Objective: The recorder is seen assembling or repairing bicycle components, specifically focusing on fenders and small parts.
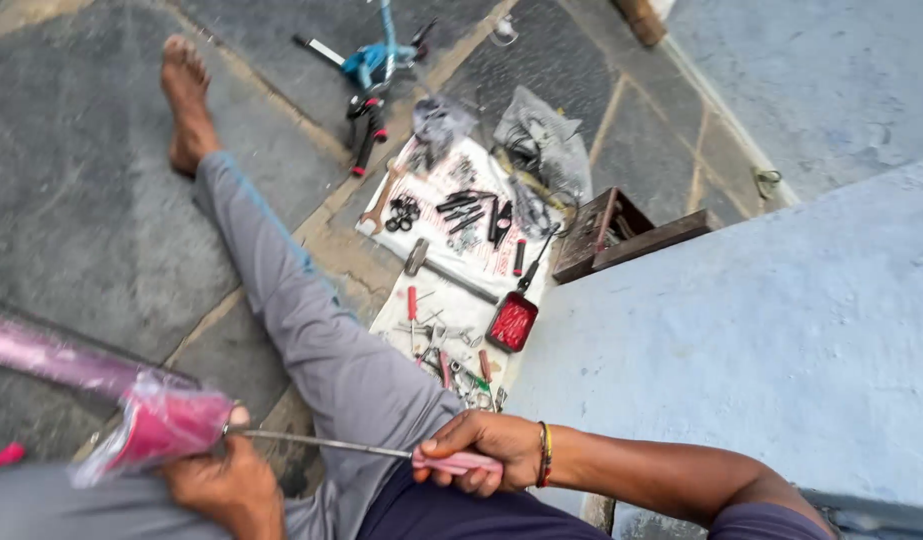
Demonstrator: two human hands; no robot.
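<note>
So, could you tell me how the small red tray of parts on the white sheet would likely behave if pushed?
The red tray looks shallow and flat-bottomed, so it would probably slide rather than tip. It sits on a loose white sheet, which may wrinkle and drag along. The small contents look loose, so a sharp push could well spill them.

Soft, even daylight is falling from above, casting only faint shadows and no glare, while motion blur is smearing the pink tube (51, 362) at left.
</note>
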